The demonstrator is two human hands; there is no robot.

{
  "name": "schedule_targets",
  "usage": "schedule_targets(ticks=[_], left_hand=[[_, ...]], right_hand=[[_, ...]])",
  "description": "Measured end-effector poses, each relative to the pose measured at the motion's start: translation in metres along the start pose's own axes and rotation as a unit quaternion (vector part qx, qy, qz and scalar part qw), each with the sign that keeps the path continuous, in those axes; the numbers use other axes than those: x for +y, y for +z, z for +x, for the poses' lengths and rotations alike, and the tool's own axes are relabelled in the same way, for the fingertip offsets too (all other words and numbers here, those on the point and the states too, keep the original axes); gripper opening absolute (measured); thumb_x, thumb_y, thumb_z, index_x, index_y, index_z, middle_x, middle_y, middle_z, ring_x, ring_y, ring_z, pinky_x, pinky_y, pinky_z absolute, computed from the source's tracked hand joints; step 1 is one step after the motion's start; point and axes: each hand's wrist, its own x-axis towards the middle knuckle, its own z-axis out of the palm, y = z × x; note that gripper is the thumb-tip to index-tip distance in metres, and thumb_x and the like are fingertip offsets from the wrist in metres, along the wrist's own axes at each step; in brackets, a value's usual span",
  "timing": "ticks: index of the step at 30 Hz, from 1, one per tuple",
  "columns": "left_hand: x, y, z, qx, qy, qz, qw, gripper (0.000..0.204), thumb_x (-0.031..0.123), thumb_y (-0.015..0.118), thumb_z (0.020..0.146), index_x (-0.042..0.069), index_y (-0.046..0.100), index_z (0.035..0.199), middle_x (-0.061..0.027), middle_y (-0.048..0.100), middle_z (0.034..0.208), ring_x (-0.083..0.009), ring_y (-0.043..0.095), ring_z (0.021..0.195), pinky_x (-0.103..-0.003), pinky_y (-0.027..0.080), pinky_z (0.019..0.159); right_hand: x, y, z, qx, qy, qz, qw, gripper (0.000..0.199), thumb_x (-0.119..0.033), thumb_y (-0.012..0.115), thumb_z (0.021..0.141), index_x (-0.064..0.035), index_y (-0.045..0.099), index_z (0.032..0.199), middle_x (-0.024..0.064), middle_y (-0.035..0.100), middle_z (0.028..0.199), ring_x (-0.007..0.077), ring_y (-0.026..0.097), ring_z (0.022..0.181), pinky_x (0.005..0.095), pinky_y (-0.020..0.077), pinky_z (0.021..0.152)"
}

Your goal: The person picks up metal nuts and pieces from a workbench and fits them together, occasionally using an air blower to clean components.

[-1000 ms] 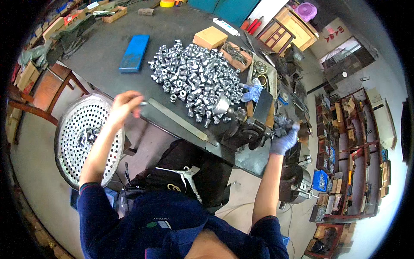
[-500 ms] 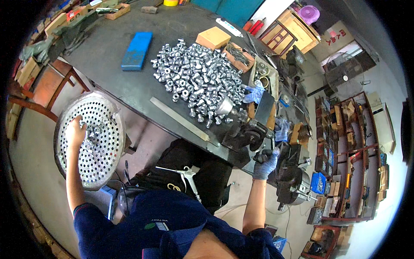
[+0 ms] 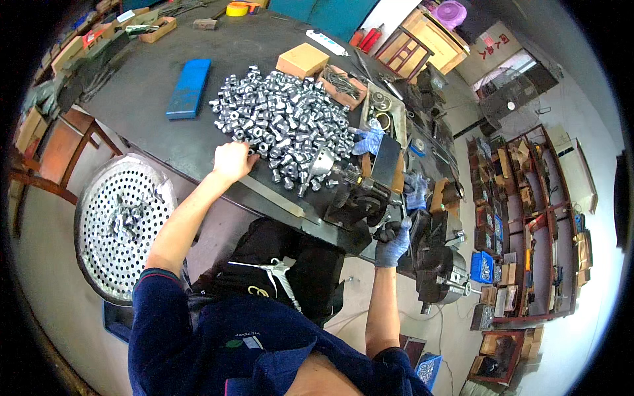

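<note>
1. Now that the left hand (image 3: 232,162) is off the perforated tray (image 3: 119,264), frame left, we judge work shifted to the metal fittings (image 3: 284,119), upper centre.
2. It curls narrow; we cannot tell its contents.
3. Gloved right hand (image 3: 393,244) curls beside the bench machine (image 3: 360,201); grip unclear.

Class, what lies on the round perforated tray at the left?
Small shiny metal pieces lie heaped near the middle of the perforated tray. Its surface beneath them is covered, and the left forearm hides part of the tray's right edge.
</note>
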Motion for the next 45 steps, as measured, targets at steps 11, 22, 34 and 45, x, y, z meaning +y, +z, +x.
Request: schedule_targets(ticks=[11, 22, 34, 45], left_hand=[[0.051, -0.058, -0.014, -0.186, 0.065, -0.718, 0.668, 0.022, 0.009, 0.06, 0.082, -0.005, 0.057, 0.1, -0.0113, 0.062, 0.074, -0.0144, 0.06, 0.055, -0.024, 0.048, 0.055], [0.072, -0.053, 0.008, -0.239, 0.099, -0.71, 0.655, 0.023, 0.008, 0.06, 0.083, -0.008, 0.058, 0.1, -0.0138, 0.063, 0.074, -0.0187, 0.063, 0.059, -0.027, 0.051, 0.058], [0.074, -0.057, 0.007, -0.221, 0.096, -0.712, 0.659, 0.02, -0.001, 0.062, 0.078, -0.008, 0.06, 0.097, -0.0129, 0.064, 0.078, -0.0154, 0.062, 0.06, -0.025, 0.052, 0.059], [0.079, -0.051, -0.002, -0.198, 0.057, -0.739, 0.641, 0.028, 0.017, 0.062, 0.084, -0.009, 0.061, 0.092, -0.0101, 0.059, 0.064, -0.0151, 0.057, 0.048, -0.025, 0.048, 0.044]], right_hand=[[0.002, -0.005, 0.004, 0.013, 0.018, 0.023, 1.0, 0.037, -0.042, 0.064, 0.079, -0.0098, 0.051, 0.068, -0.0037, 0.041, 0.055, 0.0051, 0.033, 0.041, 0.0189, 0.0267, 0.036], [-0.007, 0.007, -0.007, 0.014, 0.013, 0.015, 1.0, 0.037, -0.042, 0.063, 0.08, -0.0099, 0.049, 0.068, -0.0033, 0.04, 0.056, 0.0043, 0.033, 0.042, 0.0187, 0.028, 0.037], [-0.039, 0.017, -0.022, 0.014, -0.01, -0.007, 1.0, 0.037, -0.041, 0.061, 0.082, -0.0082, 0.052, 0.068, 0.0004, 0.043, 0.057, 0.005, 0.033, 0.042, 0.0183, 0.0262, 0.037], [-0.034, 0.007, -0.015, -0.046, -0.022, 0.013, 0.999, 0.028, -0.038, 0.062, 0.082, -0.0118, 0.053, 0.076, -0.002, 0.046, 0.058, 0.0022, 0.031, 0.041, 0.018, 0.0233, 0.034]])
